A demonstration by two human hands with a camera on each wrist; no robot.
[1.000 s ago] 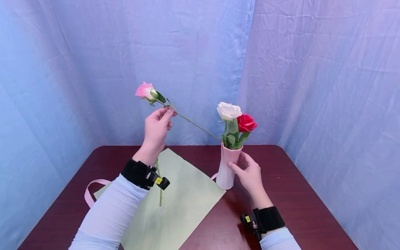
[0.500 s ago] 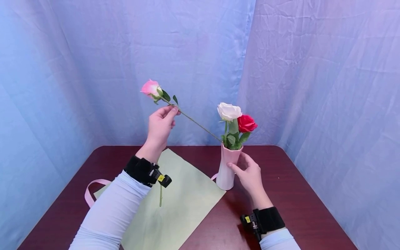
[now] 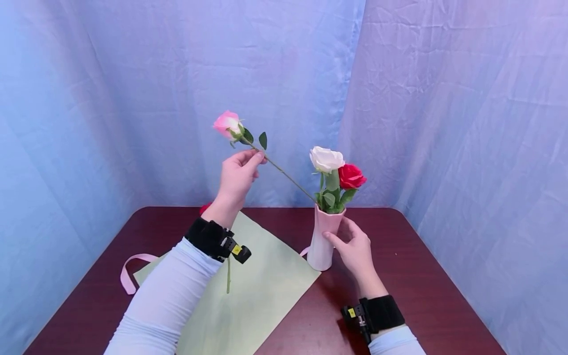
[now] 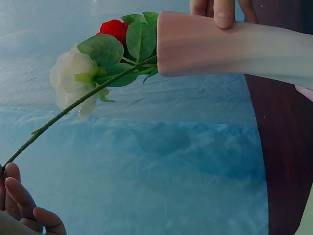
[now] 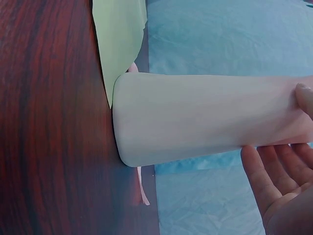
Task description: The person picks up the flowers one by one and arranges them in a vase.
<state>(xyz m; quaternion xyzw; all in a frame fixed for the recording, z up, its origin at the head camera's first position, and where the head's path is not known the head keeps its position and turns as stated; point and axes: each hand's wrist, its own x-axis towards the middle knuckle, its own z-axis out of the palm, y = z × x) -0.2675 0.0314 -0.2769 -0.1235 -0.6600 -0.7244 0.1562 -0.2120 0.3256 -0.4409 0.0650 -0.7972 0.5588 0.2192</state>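
Observation:
My left hand [image 3: 237, 177] pinches the stem of a pink rose [image 3: 228, 125] just below its leaves. The stem slants down to the right, its lower end inside the mouth of a pink-and-white vase [image 3: 323, 241]. With thumb and fingers on either side, my right hand [image 3: 355, 246] holds the vase near its upper part; the vase stands upright on the table. A white rose [image 3: 327, 159] and a red rose [image 3: 352, 176] stand in it, their leaves at the rim. In the left wrist view the pink rose's stem [image 4: 63, 113] crosses in front of the white rose [image 4: 71, 81].
A pale green sheet [image 3: 266, 286] lies on the dark red table [image 3: 426, 276], with a green stem [image 3: 228, 278] on it. Part of a red bloom [image 3: 205, 207] shows behind my left wrist. Pink ribbon [image 3: 126, 276] lies at the sheet's left. Blue curtains [image 3: 177, 98] surround the table.
My left hand has moved right and slightly up with the pink rose, so its stem stands steeper in the vase mouth. A red bloom has come into view behind the left wrist.

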